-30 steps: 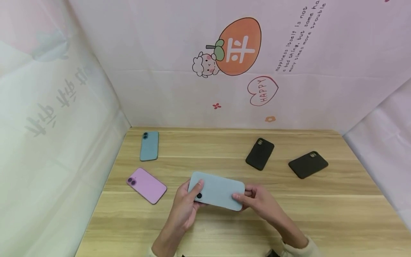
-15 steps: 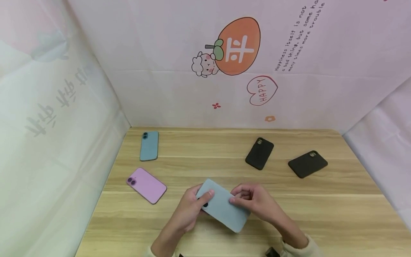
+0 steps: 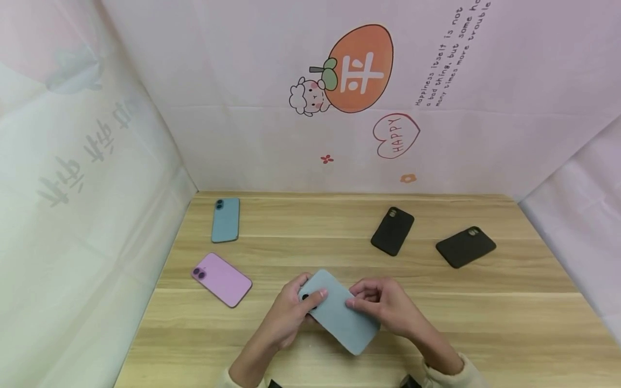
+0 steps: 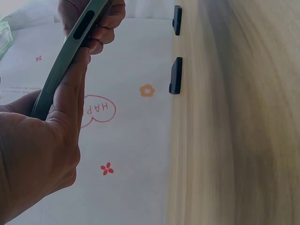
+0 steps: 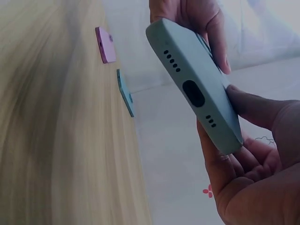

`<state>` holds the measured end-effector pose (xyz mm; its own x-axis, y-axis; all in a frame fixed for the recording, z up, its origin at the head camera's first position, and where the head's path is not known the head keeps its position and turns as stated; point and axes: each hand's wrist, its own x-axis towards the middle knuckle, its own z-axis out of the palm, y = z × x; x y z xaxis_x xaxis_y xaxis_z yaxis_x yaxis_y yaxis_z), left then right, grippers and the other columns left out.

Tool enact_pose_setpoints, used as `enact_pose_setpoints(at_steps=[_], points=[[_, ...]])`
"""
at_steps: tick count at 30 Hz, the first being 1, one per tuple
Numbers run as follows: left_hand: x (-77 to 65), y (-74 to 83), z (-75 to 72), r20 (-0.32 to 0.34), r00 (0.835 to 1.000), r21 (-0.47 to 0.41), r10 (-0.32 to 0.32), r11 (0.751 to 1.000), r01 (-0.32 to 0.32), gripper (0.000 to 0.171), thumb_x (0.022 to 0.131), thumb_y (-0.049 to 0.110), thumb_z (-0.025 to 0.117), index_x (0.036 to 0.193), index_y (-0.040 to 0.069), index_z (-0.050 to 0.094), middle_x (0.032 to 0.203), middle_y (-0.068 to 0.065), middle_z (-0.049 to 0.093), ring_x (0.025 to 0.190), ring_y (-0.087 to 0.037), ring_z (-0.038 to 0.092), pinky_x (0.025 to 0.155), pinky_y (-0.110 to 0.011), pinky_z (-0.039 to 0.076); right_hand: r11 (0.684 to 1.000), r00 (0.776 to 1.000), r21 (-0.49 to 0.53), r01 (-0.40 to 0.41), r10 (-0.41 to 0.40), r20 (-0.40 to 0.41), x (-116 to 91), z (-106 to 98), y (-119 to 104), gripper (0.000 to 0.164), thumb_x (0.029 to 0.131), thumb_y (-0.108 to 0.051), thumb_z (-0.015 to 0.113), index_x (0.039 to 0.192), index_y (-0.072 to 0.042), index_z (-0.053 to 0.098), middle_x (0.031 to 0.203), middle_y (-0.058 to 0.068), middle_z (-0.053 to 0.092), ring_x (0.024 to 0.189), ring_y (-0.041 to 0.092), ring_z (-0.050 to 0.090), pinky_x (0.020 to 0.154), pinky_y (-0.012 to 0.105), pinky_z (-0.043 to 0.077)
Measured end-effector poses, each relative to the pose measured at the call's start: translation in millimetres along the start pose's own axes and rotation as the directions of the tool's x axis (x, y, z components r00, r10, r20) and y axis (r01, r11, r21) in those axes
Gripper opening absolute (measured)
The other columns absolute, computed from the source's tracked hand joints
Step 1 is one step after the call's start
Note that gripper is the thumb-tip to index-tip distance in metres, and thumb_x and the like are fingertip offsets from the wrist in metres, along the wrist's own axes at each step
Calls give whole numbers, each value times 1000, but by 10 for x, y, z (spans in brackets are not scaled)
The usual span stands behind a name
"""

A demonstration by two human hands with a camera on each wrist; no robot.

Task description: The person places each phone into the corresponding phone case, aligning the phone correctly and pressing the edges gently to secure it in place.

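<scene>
A phone in a pale blue-grey case (image 3: 342, 318) is held at a slant between both hands, its back facing up. My left hand (image 3: 287, 315) grips the camera end, thumb across the back beside the dark lenses, which it partly covers. My right hand (image 3: 388, 307) pinches the long edge of the case, thumb on the back and fingers curled beneath. In the right wrist view, the case's bottom end (image 5: 206, 89) shows a port opening and rows of small holes. A dark slot (image 4: 84, 24) runs along its side in the left wrist view. The phone's screen side is hidden.
On the wooden table (image 3: 301, 226), a blue phone (image 3: 225, 221) and a pink phone (image 3: 222, 280) lie at the left. Two black phone cases (image 3: 393, 231) (image 3: 466, 248) lie at the right. Printed white cloth (image 3: 267, 145) hangs behind and along both sides.
The cased phone has turned clockwise, its far end swinging toward the person. My right hand has shifted from the short end to the long edge. The other phones and cases stay put.
</scene>
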<state>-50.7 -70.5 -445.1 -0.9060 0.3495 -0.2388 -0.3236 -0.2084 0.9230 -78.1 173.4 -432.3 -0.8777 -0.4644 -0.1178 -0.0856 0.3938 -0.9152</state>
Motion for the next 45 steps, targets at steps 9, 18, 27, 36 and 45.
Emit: enact_pose_setpoints(at_steps=[9,18,27,36,45], points=[[14,16,-60,8,999,-26,45,999,-45,40,103,4,67,136,-10,48,133,-27,67,118,-36,70,95,-46,60,986,996,150,-73,80,-42,2,72,53,23,95,-12,80,101,8,72,84,13,76,75,13,73,69,26,60],[34,-28,-152,-8,1000,35,-16,999,16,32,102,-3,64,131,-12,53,113,-21,74,105,-30,75,89,-40,63,940,980,296,-172,192,-41,-5,134,102,26,97,-13,78,107,8,66,93,13,77,86,17,73,72,31,64],[44,-62,-184,-35,999,194,-31,980,37,28,100,-4,66,126,-10,58,104,-15,75,96,-24,75,84,-41,65,952,985,255,-171,166,40,-13,182,180,21,97,-9,75,106,6,61,84,9,74,86,16,72,75,34,65],[44,-139,-217,-10,997,211,-77,974,77,24,99,-8,65,122,-10,58,99,-15,76,92,-24,76,82,-41,65,987,992,99,-124,119,50,3,212,283,17,95,-9,78,101,4,67,83,8,75,75,15,70,68,28,63],[51,-240,-236,-21,995,246,-95,964,97,24,99,-7,65,122,-7,59,97,-14,76,90,-27,77,80,-39,66,993,993,38,-116,115,40,-1,263,313,34,94,-4,78,122,8,62,86,7,77,75,18,72,65,25,61]])
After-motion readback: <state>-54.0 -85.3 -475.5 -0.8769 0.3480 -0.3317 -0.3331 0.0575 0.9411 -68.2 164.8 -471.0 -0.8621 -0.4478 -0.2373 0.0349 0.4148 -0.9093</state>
